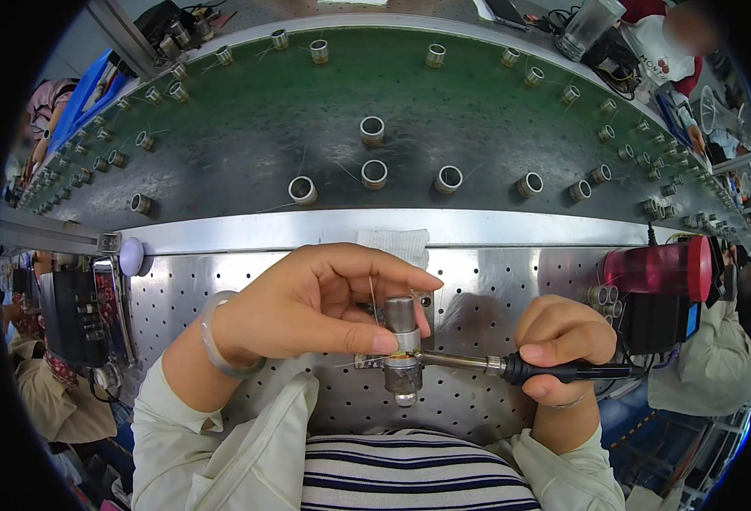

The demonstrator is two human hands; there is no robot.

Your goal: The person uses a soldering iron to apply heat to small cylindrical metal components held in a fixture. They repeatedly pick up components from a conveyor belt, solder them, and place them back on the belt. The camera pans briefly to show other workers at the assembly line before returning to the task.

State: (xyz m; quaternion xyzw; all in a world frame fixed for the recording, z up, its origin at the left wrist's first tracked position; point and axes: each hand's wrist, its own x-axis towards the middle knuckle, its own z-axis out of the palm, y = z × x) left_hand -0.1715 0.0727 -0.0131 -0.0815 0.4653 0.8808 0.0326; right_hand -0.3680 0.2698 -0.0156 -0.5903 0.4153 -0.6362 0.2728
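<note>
My left hand (303,307) steadies a small metal cylinder (400,315) between thumb and fingers. The cylinder stands on a round metal holder (404,379) above the perforated plate, with a pale ring around its middle. Thin wires show beside it, near my thumb and fingers. In my right hand (567,336) is a soldering iron (460,361), gripped by its black handle and pointing left. Its tip meets the joint between the ring and the holder, just under my left thumb; the exact contact point is too small to make out.
Beyond the perforated metal worktop (188,289) runs a green conveyor belt (239,111) carrying many metal rings (374,175) with fine wires. A red translucent container (661,268) and a black box (656,324) stand at right. Several rings (605,298) lie beside them. Other people sit at both sides.
</note>
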